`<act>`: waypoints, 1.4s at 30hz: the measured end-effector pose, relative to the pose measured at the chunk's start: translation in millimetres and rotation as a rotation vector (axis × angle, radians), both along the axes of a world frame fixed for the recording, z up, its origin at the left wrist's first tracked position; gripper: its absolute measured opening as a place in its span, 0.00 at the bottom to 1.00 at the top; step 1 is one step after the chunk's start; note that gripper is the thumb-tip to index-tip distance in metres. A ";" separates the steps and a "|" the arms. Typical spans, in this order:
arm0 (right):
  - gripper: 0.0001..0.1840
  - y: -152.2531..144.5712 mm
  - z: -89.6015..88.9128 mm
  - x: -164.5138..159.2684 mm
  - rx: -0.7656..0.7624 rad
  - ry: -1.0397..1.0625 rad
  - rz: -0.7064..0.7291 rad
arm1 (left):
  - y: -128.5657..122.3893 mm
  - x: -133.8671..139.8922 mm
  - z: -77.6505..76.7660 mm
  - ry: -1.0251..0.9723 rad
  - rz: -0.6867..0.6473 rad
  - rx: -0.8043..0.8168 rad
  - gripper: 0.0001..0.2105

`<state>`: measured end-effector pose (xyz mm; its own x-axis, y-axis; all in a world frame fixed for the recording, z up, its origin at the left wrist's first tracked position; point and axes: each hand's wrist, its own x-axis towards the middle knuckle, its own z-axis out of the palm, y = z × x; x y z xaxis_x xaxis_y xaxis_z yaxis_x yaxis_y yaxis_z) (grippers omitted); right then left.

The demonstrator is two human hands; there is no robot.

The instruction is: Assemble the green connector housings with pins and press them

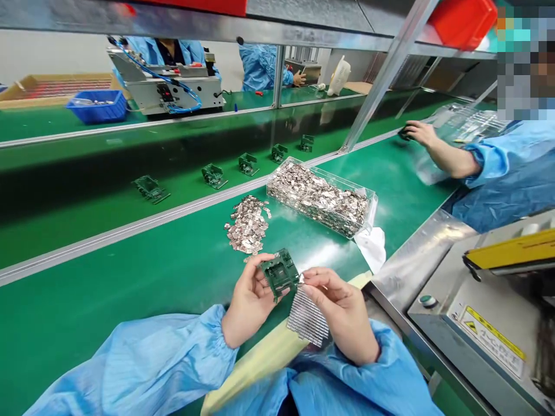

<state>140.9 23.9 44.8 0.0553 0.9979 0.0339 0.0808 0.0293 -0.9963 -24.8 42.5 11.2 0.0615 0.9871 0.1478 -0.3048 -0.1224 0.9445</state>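
My left hand (254,297) is closed around a small green plastic housing (281,271), tilted so that its square opening faces up. At the housing's right edge, the fingers of my right hand (340,306) are pinched together; what is between the fingertips is too small to make out. Just under those fingers is a ribbed silver metal piece (307,316), made of many narrow parallel strips; I cannot tell what supports it. Beyond my hands, a loose pile of small flat metal pieces (248,225) lies on the green bench (182,260).
A clear plastic box (321,199) full of similar metal pieces stands beyond the pile, with white paper (372,247) by its corner. Several green housings (150,189) sit on the lane behind a metal rail. At right are a machine (485,300) and a co-worker's hand (420,133).
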 end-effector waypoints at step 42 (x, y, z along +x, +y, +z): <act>0.14 -29.7 -25.6 -20.9 -0.024 0.178 -0.206 | -32.7 9.1 -5.0 0.350 -0.074 0.019 0.13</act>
